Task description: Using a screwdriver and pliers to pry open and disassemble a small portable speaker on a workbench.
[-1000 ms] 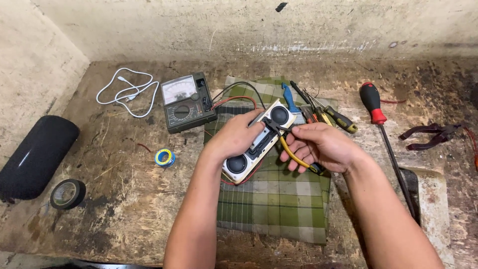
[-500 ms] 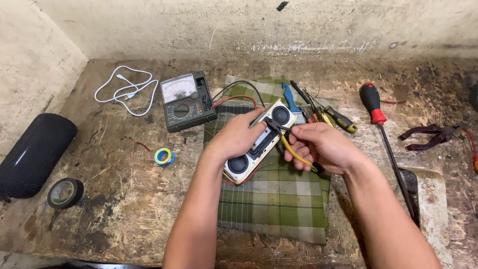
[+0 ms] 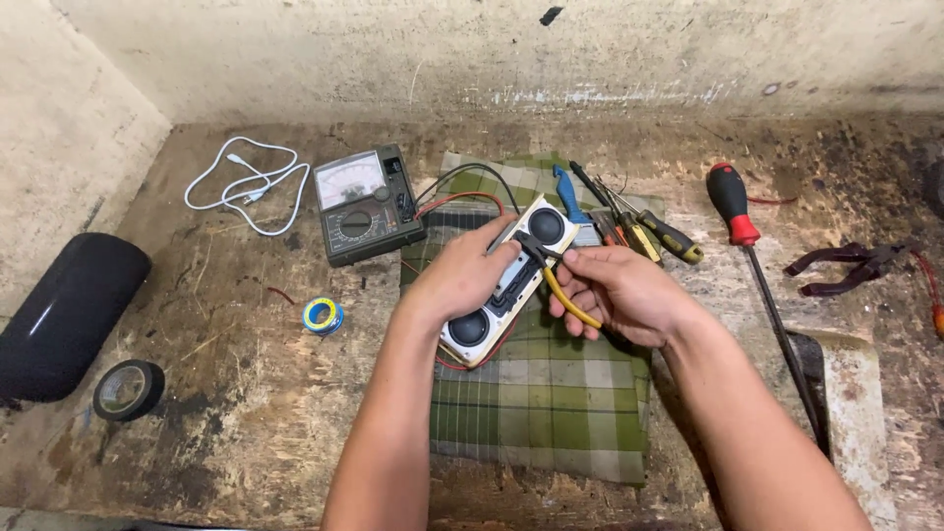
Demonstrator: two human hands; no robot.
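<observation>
On green cloth [image 3: 551, 413], left hand [image 3: 462, 280] fingers gripping speaker [image 3: 506, 285], right hand [image 3: 619, 295] gripping pliers [image 3: 560, 290], multimeter [image 3: 366, 205] beside.

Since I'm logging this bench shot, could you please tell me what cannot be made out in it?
Head view only:
- Middle of the small white speaker: covered by the left hand.
- Jaws of the yellow-handled tool: too small to tell; handles buried in the right hand.
- Multimeter dial setting: too small.
- Dark pliers: blurred near the right edge.
- Both arms: cut off by the bottom edge.
</observation>
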